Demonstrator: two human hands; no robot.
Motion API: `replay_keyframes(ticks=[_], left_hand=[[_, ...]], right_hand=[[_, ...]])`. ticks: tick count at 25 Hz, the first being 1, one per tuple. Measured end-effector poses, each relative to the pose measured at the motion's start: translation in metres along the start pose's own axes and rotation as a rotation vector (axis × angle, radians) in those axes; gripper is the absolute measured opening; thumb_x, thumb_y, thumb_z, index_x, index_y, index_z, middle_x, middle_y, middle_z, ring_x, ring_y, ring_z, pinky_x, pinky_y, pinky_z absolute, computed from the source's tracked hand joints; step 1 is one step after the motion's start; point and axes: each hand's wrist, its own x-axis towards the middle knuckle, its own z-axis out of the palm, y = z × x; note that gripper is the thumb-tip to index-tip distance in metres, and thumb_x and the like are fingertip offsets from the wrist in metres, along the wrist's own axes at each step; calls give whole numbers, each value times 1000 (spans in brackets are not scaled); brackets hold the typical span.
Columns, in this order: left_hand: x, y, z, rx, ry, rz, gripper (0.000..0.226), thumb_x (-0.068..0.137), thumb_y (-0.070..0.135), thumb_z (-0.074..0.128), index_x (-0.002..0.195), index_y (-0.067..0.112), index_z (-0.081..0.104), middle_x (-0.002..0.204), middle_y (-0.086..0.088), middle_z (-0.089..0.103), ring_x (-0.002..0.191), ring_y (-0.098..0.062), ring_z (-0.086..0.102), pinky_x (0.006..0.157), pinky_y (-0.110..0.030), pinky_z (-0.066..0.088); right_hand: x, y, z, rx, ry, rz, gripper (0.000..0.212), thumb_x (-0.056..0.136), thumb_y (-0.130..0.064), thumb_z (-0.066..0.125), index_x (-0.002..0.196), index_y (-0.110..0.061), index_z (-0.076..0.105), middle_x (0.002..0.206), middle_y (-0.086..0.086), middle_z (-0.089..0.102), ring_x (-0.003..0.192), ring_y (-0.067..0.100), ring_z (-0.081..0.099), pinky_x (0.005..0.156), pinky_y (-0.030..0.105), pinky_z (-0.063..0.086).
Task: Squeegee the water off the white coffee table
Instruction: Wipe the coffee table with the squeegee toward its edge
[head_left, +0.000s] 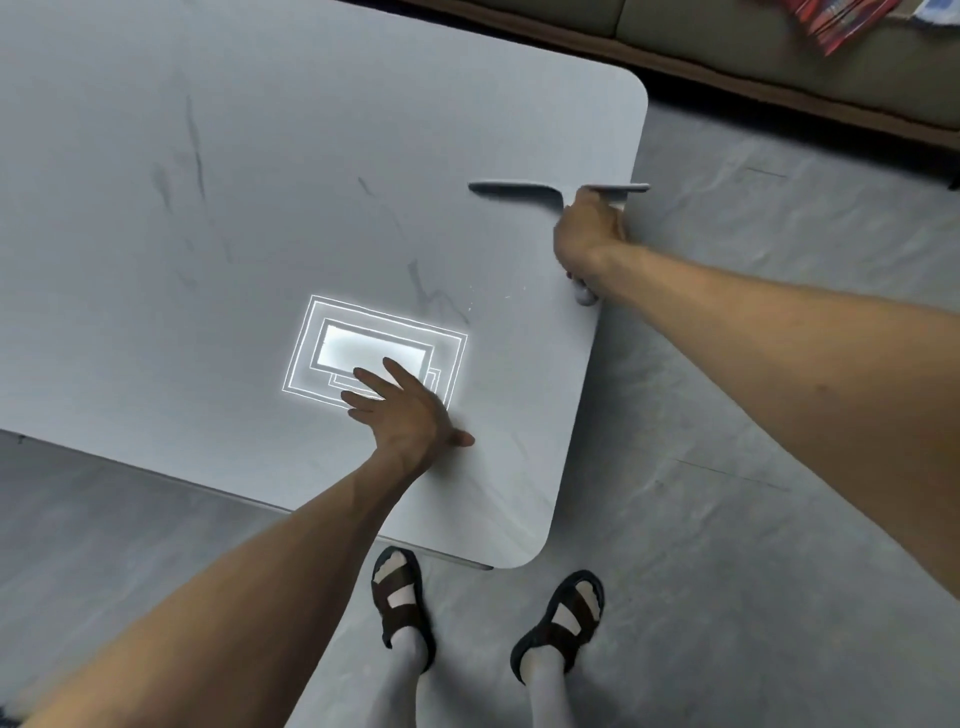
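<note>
Squeegee (524, 189) gripped in right hand (589, 234), table (156, 260) edge

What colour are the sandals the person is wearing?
Dark brown sandals, worn over white socks; the head view shows them clearly.

Right hand (589, 228) grips squeegee (519, 188) at coffee table (260, 130) right edge; left hand (410, 410) flat on top.

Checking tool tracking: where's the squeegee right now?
In the head view, the squeegee is gripped by the right hand at the table's right edge, blade overhanging slightly.
</note>
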Motion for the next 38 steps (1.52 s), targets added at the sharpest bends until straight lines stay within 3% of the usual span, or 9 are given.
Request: replay_keyframes(ticks=[3, 10, 16, 19, 24, 27, 30, 33, 38], left_hand=[[-4, -2, -2, -6, 15, 40, 158, 44, 74, 78, 149, -4, -10, 152, -41, -3, 136, -66, 7, 112, -62, 21], [-12, -5, -8, 20, 20, 74, 153, 49, 78, 73, 150, -3, -10, 153, -40, -3, 137, -64, 8, 114, -59, 19], [-24, -14, -14, -15, 44, 138, 145, 55, 71, 76, 151, -1, -7, 153, -38, -5, 137, -63, 7, 113, -58, 20], [-28, -23, -22, -37, 51, 180, 116, 74, 48, 74, 152, 2, 1, 154, -36, -1, 138, -62, 10, 113, -57, 27], [-32, -38, -37, -36, -24, 247, 91, 83, 36, 61, 151, 6, 8, 156, -32, 1, 140, -58, 11, 111, -54, 31], [-33, -35, -48, -37, -107, 236, 97, 84, 40, 64, 153, 6, 4, 157, -32, -3, 141, -58, 7, 114, -54, 26], [-38, -38, -55, -36, -144, 253, 96, 83, 38, 66, 152, 7, 7, 157, -31, -2, 141, -57, 7, 115, -53, 26], [-38, -51, -61, -87, -119, 297, 63, 87, 28, 59, 141, 8, 34, 151, -27, 21, 135, -54, 29, 108, -49, 37], [-46, -98, -60, -432, 58, 267, 32, 97, 22, 43, 122, 12, 60, 120, -12, 66, 110, -33, 61, 89, -35, 45]], right_hand=[[-31, 13, 22, -99, -13, -107, 48, 92, -9, 31, 139, -18, 35, 118, 19, 57, 95, 37, 54, 64, 35, 41], [-91, 121, -1, -435, -45, -350, 53, 97, -17, 41, 143, -40, 33, 76, 9, 60, 57, 27, 45, 56, 31, 36], [-126, 179, -62, -524, -19, -237, 40, 98, -30, 39, 134, -44, 48, 108, 11, 70, 88, 38, 64, 71, 38, 50], [-109, 157, -73, -362, 40, -228, 38, 98, -28, 39, 133, -37, 52, 117, 13, 67, 99, 40, 62, 82, 43, 51], [-60, 75, -30, 37, 42, -67, 32, 95, -27, 29, 111, -27, 57, 96, 10, 61, 83, 32, 57, 72, 32, 43], [-81, 79, 1, -90, 4, -101, 35, 95, -20, 33, 126, -26, 50, 117, 18, 62, 98, 39, 60, 76, 34, 43], [-137, 118, 8, -243, -13, -240, 42, 94, -13, 40, 133, -31, 43, 95, 17, 66, 76, 38, 58, 64, 33, 41], [-182, 150, -7, -521, -83, -299, 40, 94, -18, 42, 129, -37, 49, 76, 9, 63, 62, 32, 53, 55, 31, 40], [-170, 121, -40, -614, -57, -295, 41, 92, -27, 37, 125, -44, 52, 108, 7, 70, 90, 35, 64, 70, 36, 46]])
